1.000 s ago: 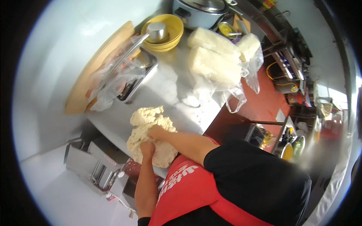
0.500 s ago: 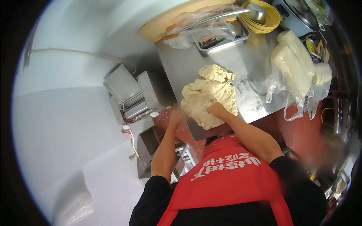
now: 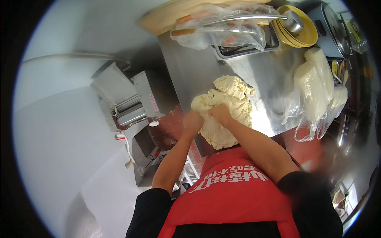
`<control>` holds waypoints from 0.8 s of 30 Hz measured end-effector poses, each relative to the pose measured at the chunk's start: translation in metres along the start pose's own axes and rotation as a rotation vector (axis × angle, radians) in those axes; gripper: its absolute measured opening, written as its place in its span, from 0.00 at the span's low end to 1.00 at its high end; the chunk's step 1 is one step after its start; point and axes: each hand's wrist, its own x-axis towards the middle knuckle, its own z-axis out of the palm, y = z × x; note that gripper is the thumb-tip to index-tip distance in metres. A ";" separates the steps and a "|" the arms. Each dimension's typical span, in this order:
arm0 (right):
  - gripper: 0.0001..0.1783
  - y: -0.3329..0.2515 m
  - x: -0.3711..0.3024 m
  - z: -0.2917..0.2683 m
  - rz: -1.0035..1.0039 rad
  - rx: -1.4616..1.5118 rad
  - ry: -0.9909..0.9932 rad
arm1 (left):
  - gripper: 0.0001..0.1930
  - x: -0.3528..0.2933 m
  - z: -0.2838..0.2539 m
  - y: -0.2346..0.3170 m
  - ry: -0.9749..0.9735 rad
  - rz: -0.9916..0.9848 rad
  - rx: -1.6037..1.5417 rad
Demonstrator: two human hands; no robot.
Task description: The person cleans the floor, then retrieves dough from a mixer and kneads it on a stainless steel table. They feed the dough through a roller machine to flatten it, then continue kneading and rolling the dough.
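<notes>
A large, rough-surfaced mass of pale yellow dough [image 3: 222, 133] lies near the front left corner of a steel worktable [image 3: 184, 65]. A smaller lump of dough [image 3: 231, 85] sits against its far side. My right hand [image 3: 220, 114], closed in a fist, presses its knuckles into the upper middle of the large mass. My left hand [image 3: 193, 121] is also a fist, touching the dough's left edge. The two fists are a short way apart, with dough showing between them. Neither appears to hold anything, though the fingers' undersides are hidden.
Yellow bowls [image 3: 307, 29] with a metal cup stand at the far right, beside a lidded pot [image 3: 331, 29]. A metal tray [image 3: 248, 53] of utensils lies partly under plastic bags. Filled plastic bags [image 3: 313, 87] rest on the right edge. A steel roller machine [image 3: 131, 115] stands at left.
My left fist has come up and right, from beside the table onto the dough's edge. My right fist has shifted slightly left and away from me across the dough. The camera view has shifted.
</notes>
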 end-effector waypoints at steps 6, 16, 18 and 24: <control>0.08 0.009 0.020 -0.009 -0.164 -0.175 -0.098 | 0.16 0.007 -0.006 0.002 0.009 -0.023 -0.034; 0.10 0.012 0.005 -0.033 0.228 0.653 -0.164 | 0.14 -0.021 0.045 -0.032 0.466 0.250 -0.072; 0.12 0.038 -0.010 -0.066 0.141 0.607 -0.030 | 0.12 -0.040 0.074 -0.040 0.516 0.306 -0.392; 0.43 0.111 -0.007 -0.142 0.486 0.139 0.229 | 0.12 -0.055 0.153 0.010 0.159 0.372 -0.365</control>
